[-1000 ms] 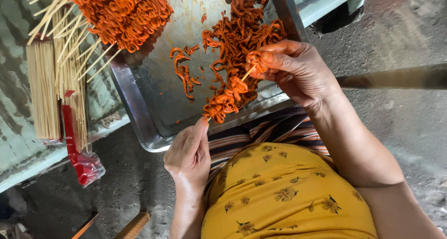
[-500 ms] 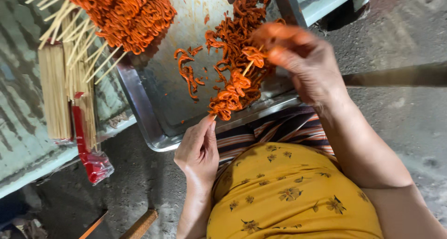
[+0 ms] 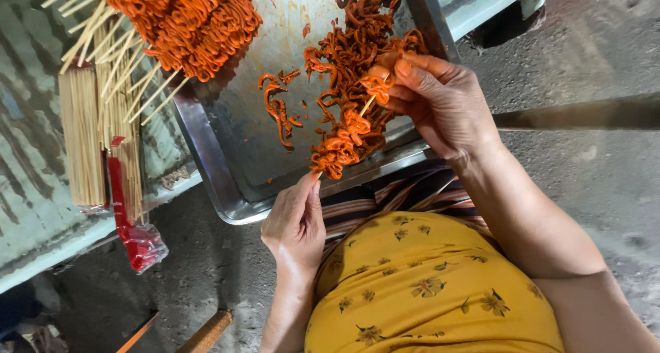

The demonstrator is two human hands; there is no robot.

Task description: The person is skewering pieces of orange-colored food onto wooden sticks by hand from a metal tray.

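Skewered orange-red strips point(image 3: 344, 136) are held over the near edge of a metal tray point(image 3: 213, 167), seen from the head camera. The skewer's lower tip is pinched by the left hand point(image 3: 295, 226), fingers closed narrowly on it. Its upper end is gripped by the right hand point(image 3: 440, 98), fingers curled around stick and strips. Loose strips point(image 3: 278, 109) are scattered on the tray floor. A stack of finished skewers point(image 3: 185, 19) is piled at the tray's far-left corner. Bare bamboo sticks point(image 3: 82, 136) are laid on the worktop point(image 3: 34, 208) beside a red packet point(image 3: 130, 229).

Rough grey concrete floor point(image 3: 584, 147) beneath a pale table point(image 3: 41, 236).
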